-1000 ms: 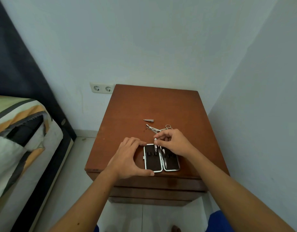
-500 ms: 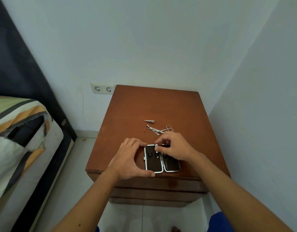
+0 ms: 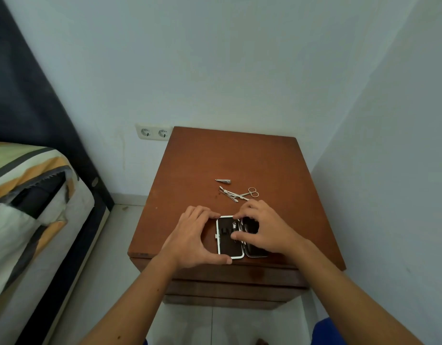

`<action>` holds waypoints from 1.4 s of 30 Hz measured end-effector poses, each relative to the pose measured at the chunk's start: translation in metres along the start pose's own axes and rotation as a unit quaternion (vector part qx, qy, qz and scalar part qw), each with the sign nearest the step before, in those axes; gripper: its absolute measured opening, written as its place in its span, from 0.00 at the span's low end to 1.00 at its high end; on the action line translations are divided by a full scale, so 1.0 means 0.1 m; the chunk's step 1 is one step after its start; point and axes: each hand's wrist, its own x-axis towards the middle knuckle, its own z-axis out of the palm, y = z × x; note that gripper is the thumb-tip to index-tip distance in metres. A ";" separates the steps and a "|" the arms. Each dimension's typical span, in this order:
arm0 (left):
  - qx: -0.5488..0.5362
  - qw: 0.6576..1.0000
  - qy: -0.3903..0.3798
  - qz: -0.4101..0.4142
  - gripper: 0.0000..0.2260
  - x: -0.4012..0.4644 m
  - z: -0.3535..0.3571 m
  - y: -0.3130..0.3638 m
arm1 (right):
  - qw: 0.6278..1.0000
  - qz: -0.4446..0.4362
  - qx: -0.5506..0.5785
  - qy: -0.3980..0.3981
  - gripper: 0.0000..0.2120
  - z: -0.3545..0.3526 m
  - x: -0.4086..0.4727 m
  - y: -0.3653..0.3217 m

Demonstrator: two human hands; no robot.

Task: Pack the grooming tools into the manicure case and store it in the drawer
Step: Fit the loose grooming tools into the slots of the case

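An open black manicure case [image 3: 226,242] with a white rim lies near the front edge of a brown wooden nightstand [image 3: 239,160]. My left hand [image 3: 192,237] grips the case's left half, thumb on the front corner. My right hand [image 3: 262,227] covers the right half and pinches a small metal tool [image 3: 236,226] against the case's inside by the hinge. Farther back lie a nail clipper [image 3: 223,181], small scissors [image 3: 251,192] and a few thin metal tools [image 3: 229,194] in a loose pile.
Drawer fronts [image 3: 234,285] show below the nightstand's front edge, shut. A bed [image 3: 28,195] with striped bedding stands at the left. A double wall socket [image 3: 154,131] sits behind the nightstand's left corner. A wall [image 3: 389,170] runs close along the right.
My right hand has lowered the small metal tool from above the hinge down into the case's left half. My left hand has kept its hold on the case.
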 end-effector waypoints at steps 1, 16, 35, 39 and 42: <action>-0.001 1.000 0.001 0.000 0.49 0.00 0.00 0.00 | 1.000 0.012 0.014 0.025 0.19 -0.02 0.07 0.01; -0.009 1.000 -0.009 -0.003 0.49 0.02 -0.01 -0.03 | 0.982 0.141 0.058 0.109 0.07 0.08 1.23 0.26; -0.022 1.000 0.012 -0.005 0.50 -0.01 -0.01 -0.01 | 0.982 0.091 0.168 0.013 0.07 -0.18 0.44 -0.09; -0.024 1.000 0.010 -0.008 0.50 -0.02 -0.02 -0.02 | 0.974 0.119 0.191 0.037 0.05 -0.01 0.44 -0.13; -0.021 1.000 0.012 -0.007 0.50 -0.02 -0.01 -0.02 | 0.973 0.121 0.193 0.041 0.04 0.07 0.44 -0.17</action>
